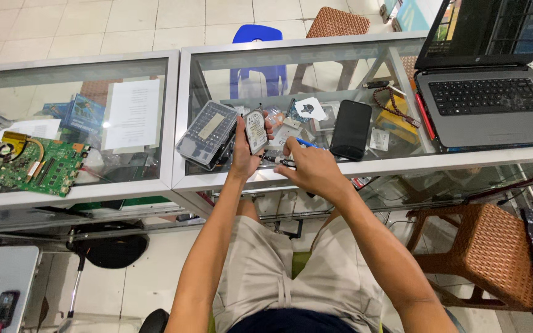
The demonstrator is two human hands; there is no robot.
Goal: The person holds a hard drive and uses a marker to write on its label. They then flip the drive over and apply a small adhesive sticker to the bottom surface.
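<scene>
My left hand (245,151) grips a hard drive (256,131) upright on its edge, label side toward me, above the glass counter (340,169). My right hand (311,169) is closed around a screwdriver (282,161) with a blue and black handle; its tip points left at the drive's lower edge. Both hands hover over the front edge of the counter, close together.
A clear plastic case (206,134) lies left of the drive. A black phone (351,129) lies to the right, a grey laptop (485,102) farther right. A green circuit board (29,166) sits on the left counter. A wicker stool (482,256) stands at my right.
</scene>
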